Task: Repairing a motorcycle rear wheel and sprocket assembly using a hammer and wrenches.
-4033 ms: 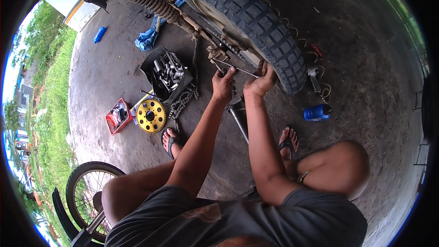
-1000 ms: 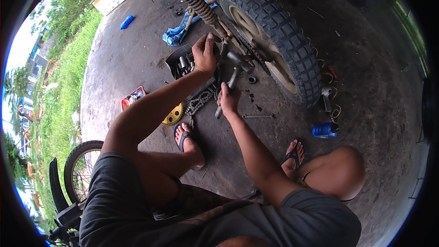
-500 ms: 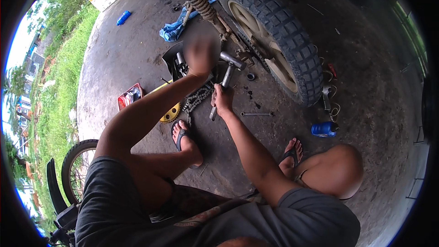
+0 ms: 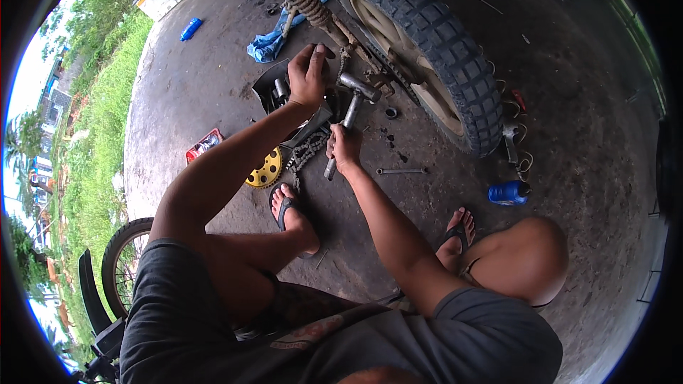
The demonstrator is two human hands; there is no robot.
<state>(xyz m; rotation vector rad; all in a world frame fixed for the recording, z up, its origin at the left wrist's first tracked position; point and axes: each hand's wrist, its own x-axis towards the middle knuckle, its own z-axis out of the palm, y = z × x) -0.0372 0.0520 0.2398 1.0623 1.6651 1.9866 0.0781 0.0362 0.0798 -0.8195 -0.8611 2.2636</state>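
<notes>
One grey metal hammer with a cylindrical head (image 4: 353,108) is gripped by its handle in the closed right hand (image 4: 345,148), between the open black toolbox (image 4: 265,73) and the knobbly black tyre (image 4: 448,57). Above that toolbox, the left hand (image 4: 307,84) is partly open with bent fingers; whether it has hold of anything, I cannot tell. Grey metal chain (image 4: 306,155) lies beside the yellow round sprocket (image 4: 267,170), and a silver wrench (image 4: 402,171) lies on the dark concrete floor (image 4: 384,213).
</notes>
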